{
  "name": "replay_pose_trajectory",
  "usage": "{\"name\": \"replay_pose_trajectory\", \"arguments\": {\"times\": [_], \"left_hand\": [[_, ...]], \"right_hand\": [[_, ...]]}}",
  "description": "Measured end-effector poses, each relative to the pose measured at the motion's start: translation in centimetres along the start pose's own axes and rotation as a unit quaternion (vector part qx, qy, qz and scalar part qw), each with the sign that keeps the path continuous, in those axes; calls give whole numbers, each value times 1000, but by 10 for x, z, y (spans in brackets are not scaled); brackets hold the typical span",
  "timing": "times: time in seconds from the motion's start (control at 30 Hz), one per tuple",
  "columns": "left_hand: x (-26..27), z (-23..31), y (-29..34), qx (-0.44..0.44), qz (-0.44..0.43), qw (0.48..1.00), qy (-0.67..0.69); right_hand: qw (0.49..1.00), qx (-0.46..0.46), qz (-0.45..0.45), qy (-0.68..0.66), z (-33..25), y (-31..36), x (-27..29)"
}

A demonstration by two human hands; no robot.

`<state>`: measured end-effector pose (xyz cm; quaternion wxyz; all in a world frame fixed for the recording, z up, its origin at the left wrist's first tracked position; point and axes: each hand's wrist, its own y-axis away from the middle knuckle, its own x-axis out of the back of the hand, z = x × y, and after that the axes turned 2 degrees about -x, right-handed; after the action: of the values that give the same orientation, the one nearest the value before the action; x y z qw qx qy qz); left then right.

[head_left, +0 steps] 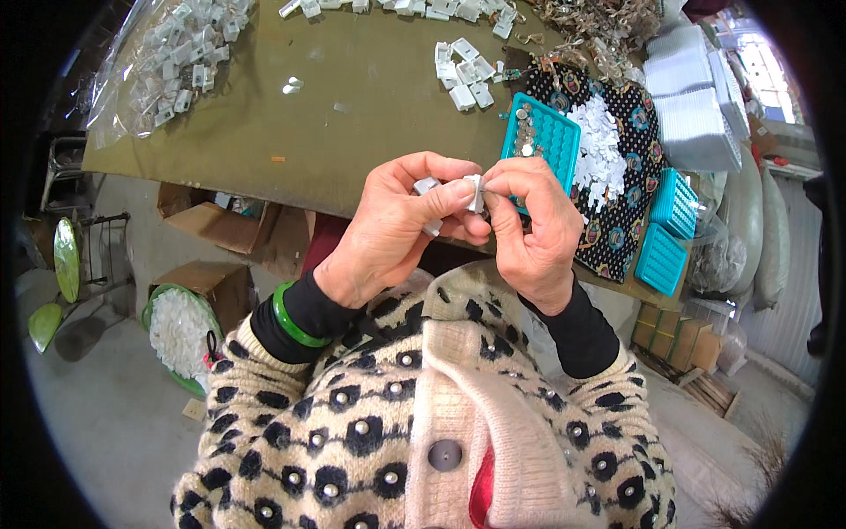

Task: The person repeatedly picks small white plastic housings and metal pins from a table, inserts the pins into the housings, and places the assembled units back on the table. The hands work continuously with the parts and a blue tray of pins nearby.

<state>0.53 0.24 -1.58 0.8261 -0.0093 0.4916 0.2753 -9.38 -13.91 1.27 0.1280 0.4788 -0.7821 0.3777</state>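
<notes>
Near the table's front edge, my left hand (388,212) is closed around small white plastic pieces. One white piece (476,194) stands out between its thumb and index finger, and another white housing (426,186) shows within the curled fingers. My right hand (538,229) meets it from the right, thumb and index finger pinched together against the edge of the front piece. Whatever those fingertips hold is too small to make out. Just beyond the right hand lies a teal tray (564,132) with small round metal parts (525,132) along its left side.
White flat parts (599,145) are heaped on a dark patterned cloth (639,132). White housings (464,75) lie farther back, and a clear bag (181,62) of them is at far left. Stacked white trays (692,97) and teal trays (661,260) stand right. A green-rimmed basin (181,335) sits lower left.
</notes>
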Motion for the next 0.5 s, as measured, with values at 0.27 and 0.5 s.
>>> {"name": "replay_pose_trajectory", "arguments": {"times": [0.27, 0.5], "left_hand": [[-9, 2, 0, -18, 1, 999, -46], [-9, 6, -10, 19, -1, 999, -27]], "right_hand": [[997, 60, -16, 38, 0, -8, 13], [984, -19, -165, -62, 19, -39, 37]]}}
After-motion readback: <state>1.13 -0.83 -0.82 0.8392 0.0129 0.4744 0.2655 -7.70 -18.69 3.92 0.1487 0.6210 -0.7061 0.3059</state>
